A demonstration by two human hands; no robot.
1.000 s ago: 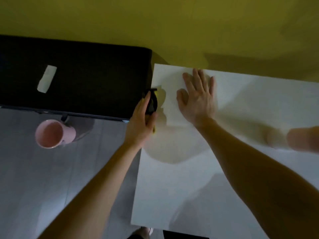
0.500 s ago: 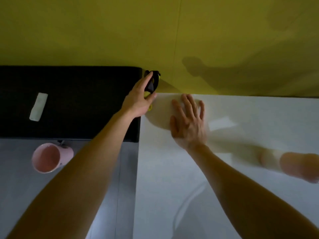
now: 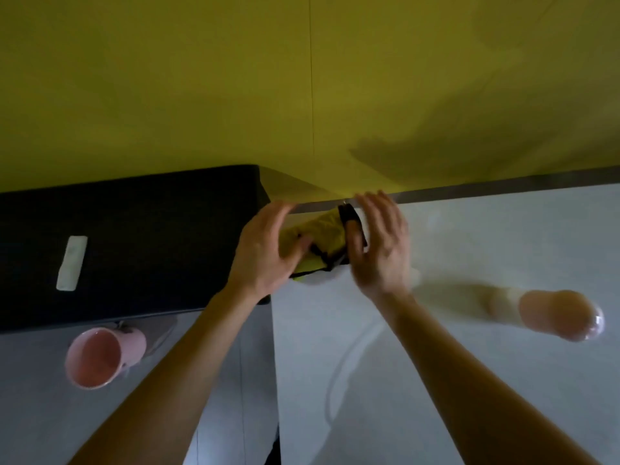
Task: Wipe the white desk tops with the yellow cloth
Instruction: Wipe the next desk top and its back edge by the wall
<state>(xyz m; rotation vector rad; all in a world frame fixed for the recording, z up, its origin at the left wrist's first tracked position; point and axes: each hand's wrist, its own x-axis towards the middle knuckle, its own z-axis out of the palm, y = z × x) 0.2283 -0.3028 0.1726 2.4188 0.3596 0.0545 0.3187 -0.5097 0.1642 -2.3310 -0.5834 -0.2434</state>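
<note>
The yellow cloth (image 3: 323, 234), which has a black edge, is crumpled in the middle of the frame, over the far left corner of the white desk top (image 3: 469, 380). It is between both hands. The left hand (image 3: 265, 253) holds it from the left: the thumb presses on the yellow fabric and the fingers are half curled behind it. The right hand (image 3: 380, 250) holds it from the right, with the thumb lying on the black edge and the other fingers spread loosely behind; this hand is a little blurred. The lower end of the cloth hangs close to the desk surface, but I cannot tell if it touches.

At the right of the frame, a blurred peach-coloured object (image 3: 563, 318) is on the desk top. Left of the desk there is a black surface (image 3: 151, 229) with a small white strip (image 3: 72, 263) on it. Lower left, a pink mug (image 3: 100, 359) lies on its side on a grey surface (image 3: 43, 421). A yellow wall (image 3: 235, 88) fills the upper half.
</note>
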